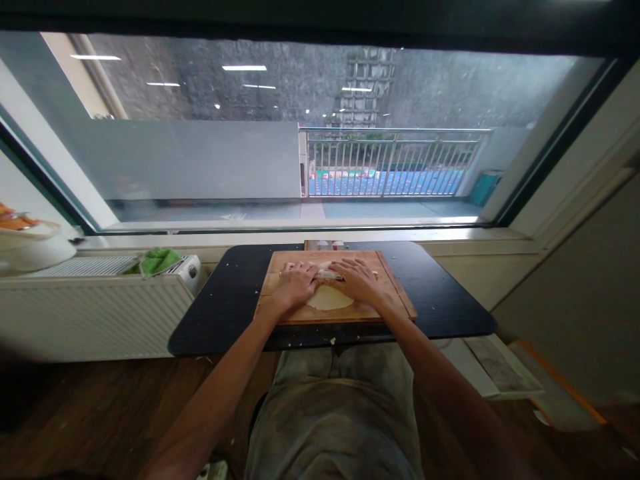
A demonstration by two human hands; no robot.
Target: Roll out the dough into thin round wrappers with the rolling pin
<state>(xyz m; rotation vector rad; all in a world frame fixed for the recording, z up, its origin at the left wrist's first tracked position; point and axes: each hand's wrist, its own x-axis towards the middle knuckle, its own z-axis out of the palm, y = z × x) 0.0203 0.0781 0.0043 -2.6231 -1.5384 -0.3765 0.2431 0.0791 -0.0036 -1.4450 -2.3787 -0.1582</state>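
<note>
A wooden board [397,293] lies on a small black table [447,293]. On it is a flat, pale yellow sheet of dough [330,300] with a rounded near edge. Across the dough's far part runs a rolling pin [329,274], mostly covered by my hands. My left hand [299,283] presses on the pin's left part, fingers laid over it. Over its right part rests my right hand [357,279], fingers likewise curved over the top. The dough under both hands is hidden.
A small printed box [324,245] stands behind the board, by the window sill [250,238]. Left of the table is a white radiator [100,310] with a green cloth [159,261] and a white rounded object [37,248] on top. Small crumbs dot the table.
</note>
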